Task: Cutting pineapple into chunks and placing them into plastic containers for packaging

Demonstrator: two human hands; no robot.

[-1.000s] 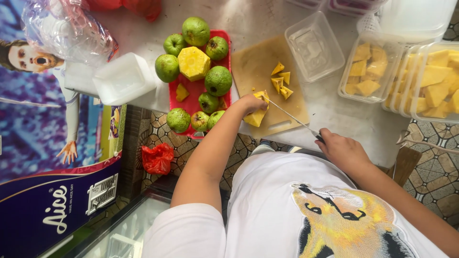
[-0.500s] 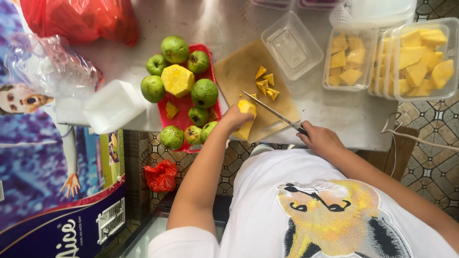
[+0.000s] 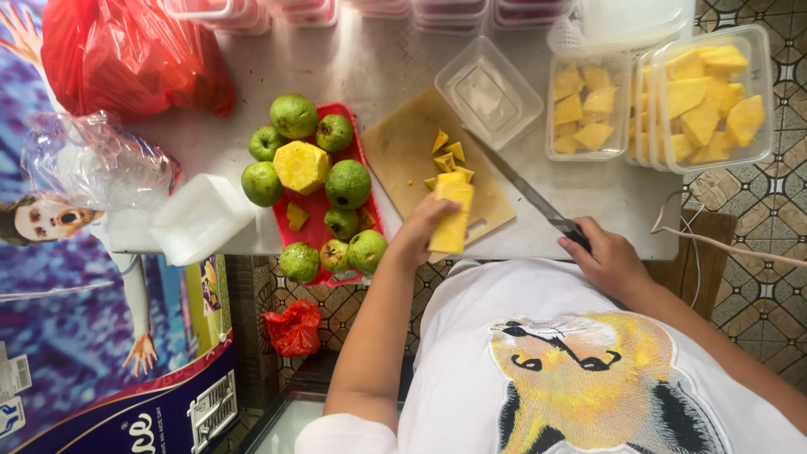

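Note:
My left hand (image 3: 418,233) grips a long yellow pineapple piece (image 3: 452,215) lying on the wooden cutting board (image 3: 403,147). Several small cut chunks (image 3: 447,153) lie just beyond it on the board. My right hand (image 3: 607,256) holds the dark handle of a long knife (image 3: 525,190), whose blade runs up across the board's right edge, apart from the pineapple piece. A red tray (image 3: 315,210) to the left holds several green guavas (image 3: 348,183) and a peeled pineapple block (image 3: 300,166).
An empty clear tub (image 3: 487,92) sits past the board. Clear tubs of pineapple chunks (image 3: 702,97) stand at the right. A red plastic bag (image 3: 126,55), a clear bag (image 3: 97,164) and a white lid (image 3: 200,217) lie left. The table edge is near my body.
My left hand has laid the pineapple piece lengthwise on the board. The knife has drawn back to the right, away from the fruit. The view has shifted.

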